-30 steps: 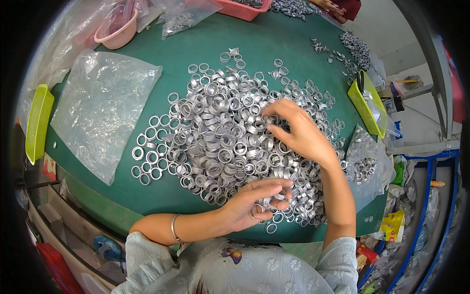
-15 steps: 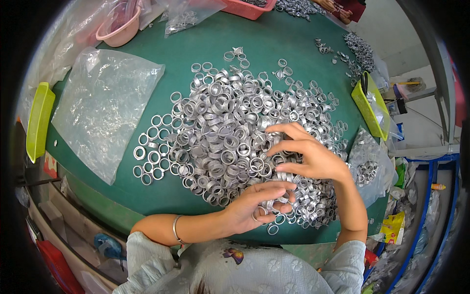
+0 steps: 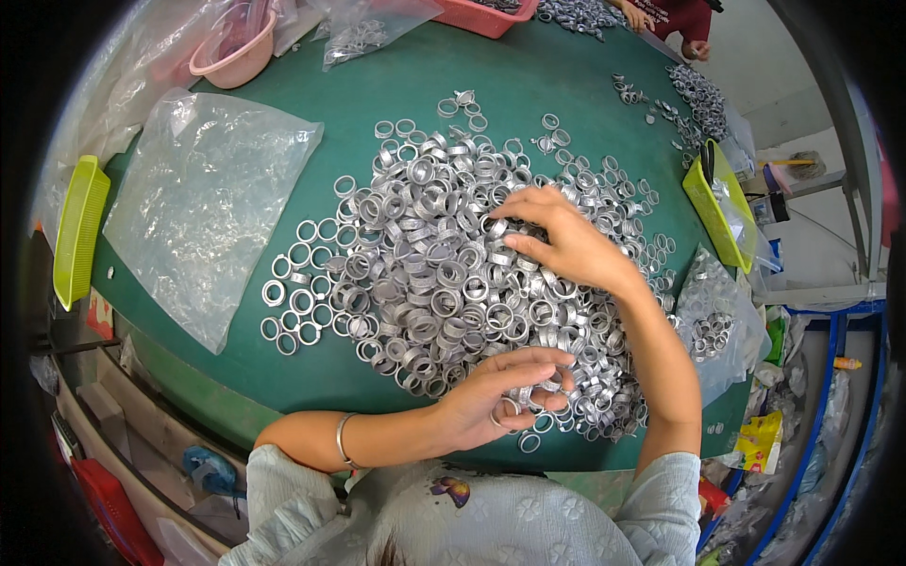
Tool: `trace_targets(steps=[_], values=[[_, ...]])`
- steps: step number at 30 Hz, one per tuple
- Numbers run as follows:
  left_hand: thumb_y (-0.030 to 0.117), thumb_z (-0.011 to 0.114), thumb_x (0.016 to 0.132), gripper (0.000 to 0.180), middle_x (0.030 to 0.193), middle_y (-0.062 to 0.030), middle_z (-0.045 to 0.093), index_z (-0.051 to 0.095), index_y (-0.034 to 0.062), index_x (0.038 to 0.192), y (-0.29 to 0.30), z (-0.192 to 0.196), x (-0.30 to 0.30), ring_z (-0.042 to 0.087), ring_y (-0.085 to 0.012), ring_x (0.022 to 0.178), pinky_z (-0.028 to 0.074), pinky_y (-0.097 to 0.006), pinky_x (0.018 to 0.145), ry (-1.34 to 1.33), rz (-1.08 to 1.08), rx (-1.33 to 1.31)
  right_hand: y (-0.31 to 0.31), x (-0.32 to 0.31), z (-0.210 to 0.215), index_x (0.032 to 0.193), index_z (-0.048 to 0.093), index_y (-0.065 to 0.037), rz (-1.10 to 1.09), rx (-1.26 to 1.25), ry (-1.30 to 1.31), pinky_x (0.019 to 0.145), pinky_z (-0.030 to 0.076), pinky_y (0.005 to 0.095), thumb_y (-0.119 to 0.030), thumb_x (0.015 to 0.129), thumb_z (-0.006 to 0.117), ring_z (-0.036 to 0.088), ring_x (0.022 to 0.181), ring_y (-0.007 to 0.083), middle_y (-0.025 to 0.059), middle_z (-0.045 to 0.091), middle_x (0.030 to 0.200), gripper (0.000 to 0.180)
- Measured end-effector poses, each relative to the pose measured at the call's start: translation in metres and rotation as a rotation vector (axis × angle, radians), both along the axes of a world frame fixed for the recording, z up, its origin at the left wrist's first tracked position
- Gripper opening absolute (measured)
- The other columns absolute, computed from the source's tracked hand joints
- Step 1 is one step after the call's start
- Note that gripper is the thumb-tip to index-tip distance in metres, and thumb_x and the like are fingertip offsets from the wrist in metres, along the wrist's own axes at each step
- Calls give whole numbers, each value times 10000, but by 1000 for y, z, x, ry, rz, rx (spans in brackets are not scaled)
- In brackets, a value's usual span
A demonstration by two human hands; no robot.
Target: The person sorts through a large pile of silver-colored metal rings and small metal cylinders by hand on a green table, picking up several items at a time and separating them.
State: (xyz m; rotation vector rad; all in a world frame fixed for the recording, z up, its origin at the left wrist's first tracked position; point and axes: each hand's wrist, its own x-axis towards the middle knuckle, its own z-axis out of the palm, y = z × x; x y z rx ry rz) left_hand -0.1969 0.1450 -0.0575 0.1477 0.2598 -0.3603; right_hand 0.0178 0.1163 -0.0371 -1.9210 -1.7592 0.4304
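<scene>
A large heap of silver-grey metal rings (image 3: 429, 274) covers the middle of the green table. My left hand (image 3: 500, 396) is held palm up at the heap's near edge, its fingers curled around a few metal rings (image 3: 543, 389). Over the heap's upper right part reaches my right hand (image 3: 571, 243). Its thumb and fingers bend down around a metal ring (image 3: 496, 226) on top of the pile; the fingertips are partly hidden among the rings.
A clear plastic bag (image 3: 212, 208) lies flat on the left, beside a yellow-green basket (image 3: 80, 231). Another green basket (image 3: 717, 208) and a bag of rings (image 3: 713, 325) are on the right. Pink tubs (image 3: 241, 66) stand at the back. A co-worker's hand (image 3: 696, 49) shows far right.
My right hand has moved up and left onto the heap, thumb and fingers drawing closer together. My left hand stays in place with its rings. The co-worker's hand has shifted.
</scene>
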Motion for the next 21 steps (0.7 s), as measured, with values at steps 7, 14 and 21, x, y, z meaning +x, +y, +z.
trace_targets(steps=[7, 14, 21], values=[[131, 535, 922, 238, 989, -100, 561, 571, 46, 1141, -2, -1, -1, 509, -122, 762, 310, -168, 441, -40, 33, -47, -27, 6, 13, 847, 607, -5, -168, -53, 284, 720, 416, 292, -158, 836, 643, 524, 790, 166, 59, 561, 837, 158], [122, 523, 927, 228, 983, -102, 556, 568, 50, 1139, -3, -4, 0, 494, -125, 752, 306, -170, 439, -39, 32, -56, -54, -4, 23, 881, 610, 0, -322, -147, 417, 772, 421, 314, -164, 852, 627, 541, 847, 190, 70, 584, 869, 168], [126, 540, 919, 233, 987, -91, 560, 571, 61, 1141, -2, -5, 0, 547, -139, 833, 333, -170, 455, -58, 22, -52, -41, -20, 20, 910, 631, -24, -193, 0, 54, 896, 381, 383, -125, 809, 642, 523, 964, 285, 106, 583, 987, 143]])
